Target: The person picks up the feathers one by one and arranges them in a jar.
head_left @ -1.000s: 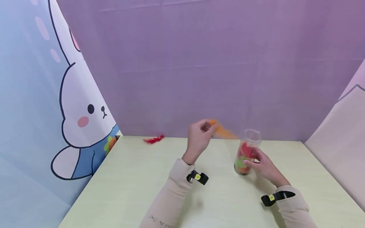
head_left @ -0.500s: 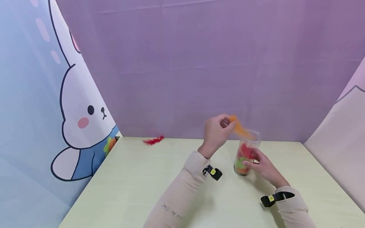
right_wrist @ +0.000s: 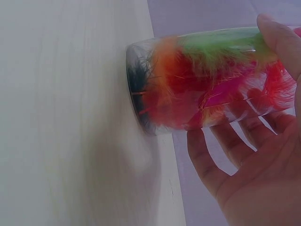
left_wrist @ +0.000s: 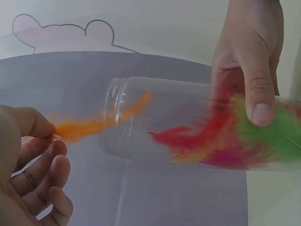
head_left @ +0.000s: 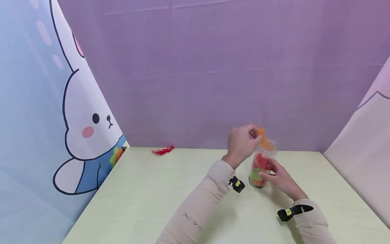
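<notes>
An orange feather (left_wrist: 87, 128) is pinched at one end between the thumb and forefinger of my left hand (head_left: 243, 141). Its far tip reaches through the open mouth of a clear jar (head_left: 268, 145). My right hand (head_left: 281, 178) grips that jar around its side, thumb at the front. Inside lie several feathers: red (left_wrist: 188, 136), green (left_wrist: 270, 129), magenta (left_wrist: 230, 157), and, toward the base, orange and dark ones. In the right wrist view the jar's base is at the tabletop; whether it touches cannot be told. A lone red feather (head_left: 163, 150) lies at the table's back left.
The pale table (head_left: 146, 200) ends at a purple cloth backdrop (head_left: 195, 74). On the left hangs a blue cloth (head_left: 27, 128) with a printed rabbit, and a pale printed cloth (head_left: 365, 152) hangs on the right.
My left hand has moved right with the orange feather, whose tip has passed from outside the jar into its mouth. The right hand and the jar have stayed about where they were.
</notes>
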The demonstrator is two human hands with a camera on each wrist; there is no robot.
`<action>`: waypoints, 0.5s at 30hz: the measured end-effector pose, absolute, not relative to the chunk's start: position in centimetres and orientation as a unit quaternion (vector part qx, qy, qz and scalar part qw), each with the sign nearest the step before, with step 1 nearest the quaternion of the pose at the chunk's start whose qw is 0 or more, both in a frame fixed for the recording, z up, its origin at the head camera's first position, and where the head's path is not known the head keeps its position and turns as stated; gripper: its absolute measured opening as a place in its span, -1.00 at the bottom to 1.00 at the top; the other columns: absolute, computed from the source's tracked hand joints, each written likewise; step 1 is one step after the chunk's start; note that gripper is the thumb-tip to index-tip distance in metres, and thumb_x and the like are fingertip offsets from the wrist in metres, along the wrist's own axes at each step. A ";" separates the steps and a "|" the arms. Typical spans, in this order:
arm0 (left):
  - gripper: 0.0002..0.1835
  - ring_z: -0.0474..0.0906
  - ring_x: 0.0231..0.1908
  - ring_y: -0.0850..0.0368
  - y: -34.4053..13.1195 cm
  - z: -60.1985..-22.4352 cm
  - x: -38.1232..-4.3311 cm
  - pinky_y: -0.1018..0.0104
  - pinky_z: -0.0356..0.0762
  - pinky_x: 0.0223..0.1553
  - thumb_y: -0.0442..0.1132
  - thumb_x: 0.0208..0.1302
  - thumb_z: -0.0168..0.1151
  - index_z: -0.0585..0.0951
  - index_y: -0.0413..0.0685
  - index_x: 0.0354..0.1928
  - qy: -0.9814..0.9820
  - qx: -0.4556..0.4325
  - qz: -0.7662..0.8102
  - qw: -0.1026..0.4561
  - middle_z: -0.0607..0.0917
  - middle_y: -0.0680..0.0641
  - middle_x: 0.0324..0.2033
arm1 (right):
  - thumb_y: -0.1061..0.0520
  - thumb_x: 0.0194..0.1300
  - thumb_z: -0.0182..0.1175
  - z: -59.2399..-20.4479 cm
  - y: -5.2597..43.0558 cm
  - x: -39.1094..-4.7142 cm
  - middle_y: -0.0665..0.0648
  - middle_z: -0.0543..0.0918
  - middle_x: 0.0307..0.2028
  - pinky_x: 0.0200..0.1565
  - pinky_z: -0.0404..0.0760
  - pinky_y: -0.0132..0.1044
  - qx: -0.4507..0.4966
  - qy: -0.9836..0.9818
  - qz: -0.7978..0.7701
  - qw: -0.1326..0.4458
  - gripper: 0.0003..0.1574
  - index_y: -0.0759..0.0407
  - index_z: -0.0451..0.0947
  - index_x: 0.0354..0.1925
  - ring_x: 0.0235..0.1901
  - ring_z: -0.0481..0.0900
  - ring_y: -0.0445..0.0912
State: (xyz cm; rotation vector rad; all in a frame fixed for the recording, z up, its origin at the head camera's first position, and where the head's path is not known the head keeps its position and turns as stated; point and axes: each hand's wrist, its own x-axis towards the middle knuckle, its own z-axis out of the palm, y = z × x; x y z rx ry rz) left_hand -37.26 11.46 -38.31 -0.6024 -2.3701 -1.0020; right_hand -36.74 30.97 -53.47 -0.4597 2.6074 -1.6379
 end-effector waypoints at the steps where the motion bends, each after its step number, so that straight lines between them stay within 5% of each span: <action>1: -0.93 0.44 -0.57 0.55 11.6 -38.4 -37.3 0.65 0.35 -0.49 -0.13 0.32 0.32 0.74 0.10 -0.27 -0.873 -0.217 -0.362 0.244 0.75 0.20 -0.50 | -0.10 0.41 0.31 -53.5 31.0 -36.8 0.25 0.49 0.29 0.13 0.46 -0.14 -0.147 0.837 -0.527 0.015 -0.14 0.16 0.21 0.47 0.11 0.47 -0.22; 15: -0.92 0.43 -0.61 0.43 14.2 -39.7 -37.5 0.51 0.34 -0.59 -0.02 0.27 0.37 0.71 0.30 -0.39 -0.927 -0.140 -0.304 0.167 0.61 0.34 -0.60 | -0.03 0.40 0.32 -53.6 30.9 -36.9 0.18 0.55 0.15 0.04 0.50 -0.29 -0.158 0.833 -0.530 0.002 -0.26 0.20 0.30 0.37 0.05 0.51 -0.26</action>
